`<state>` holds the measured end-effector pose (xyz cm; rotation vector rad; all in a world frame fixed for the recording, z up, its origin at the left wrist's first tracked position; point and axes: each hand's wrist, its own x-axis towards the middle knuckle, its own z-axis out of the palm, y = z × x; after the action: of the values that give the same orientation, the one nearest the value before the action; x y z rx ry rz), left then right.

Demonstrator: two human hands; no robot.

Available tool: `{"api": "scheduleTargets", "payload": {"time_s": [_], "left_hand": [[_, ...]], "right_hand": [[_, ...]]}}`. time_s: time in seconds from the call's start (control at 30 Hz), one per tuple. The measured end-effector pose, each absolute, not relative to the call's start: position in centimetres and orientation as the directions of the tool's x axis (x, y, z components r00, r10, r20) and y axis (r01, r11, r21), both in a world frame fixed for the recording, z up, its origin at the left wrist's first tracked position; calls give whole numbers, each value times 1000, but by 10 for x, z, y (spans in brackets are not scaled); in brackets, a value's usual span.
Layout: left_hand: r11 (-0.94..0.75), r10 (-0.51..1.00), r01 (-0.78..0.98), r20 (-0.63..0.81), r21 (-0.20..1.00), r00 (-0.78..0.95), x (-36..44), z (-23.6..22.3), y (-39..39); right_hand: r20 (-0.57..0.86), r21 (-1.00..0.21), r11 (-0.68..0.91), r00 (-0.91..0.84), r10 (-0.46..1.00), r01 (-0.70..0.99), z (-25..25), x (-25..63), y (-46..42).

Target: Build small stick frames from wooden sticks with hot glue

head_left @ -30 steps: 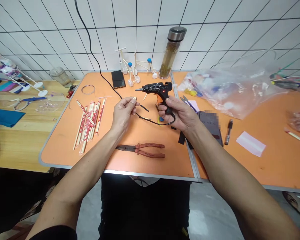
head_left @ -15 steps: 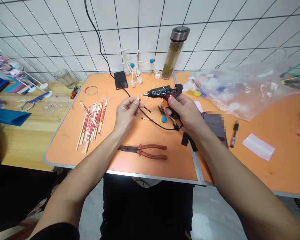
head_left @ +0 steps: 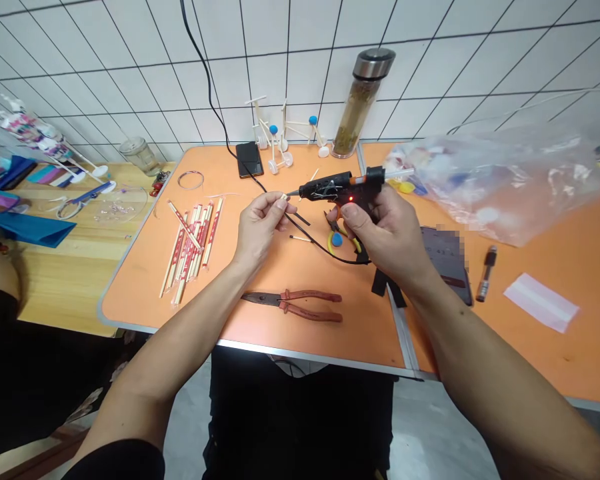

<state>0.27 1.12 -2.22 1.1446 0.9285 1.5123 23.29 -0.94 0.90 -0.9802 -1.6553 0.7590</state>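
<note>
No wording can be read anywhere in this view. The paper-wrapped chopsticks (head_left: pixel 193 233) carry repeating red print, too small to make out. The red handles of the pliers (head_left: pixel 313 296) show faint moulded marks, also illegible. On the dark tablet-like slab (head_left: pixel 445 263), faint pale characters sit just below a pixelated patch (head_left: pixel 448 239) that blurs that corner. The black marker (head_left: pixel 487 272) shows no legible lettering, and the black hot glue gun (head_left: pixel 333 188) shows only a lit red dot, with no readable marking.
</note>
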Motion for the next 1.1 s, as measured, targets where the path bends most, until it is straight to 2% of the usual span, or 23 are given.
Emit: {"api": "scheduleTargets", "payload": {"time_s": [0.27,0.6,1.1], "left_hand": [[-221,975,-232,212,947,-64,2,-21,10],[-180,983,-210,167,961,-78,5,-16,8],[-199,980,-211,190,957,-65,4,-17,7]], "right_hand": [[442,-850,464,-139,886,250,11,233,-10],[381,-904,399,-134,915,156,17,231,-15],[408,-887,426,-128,904,179,15,231,-14]]}}
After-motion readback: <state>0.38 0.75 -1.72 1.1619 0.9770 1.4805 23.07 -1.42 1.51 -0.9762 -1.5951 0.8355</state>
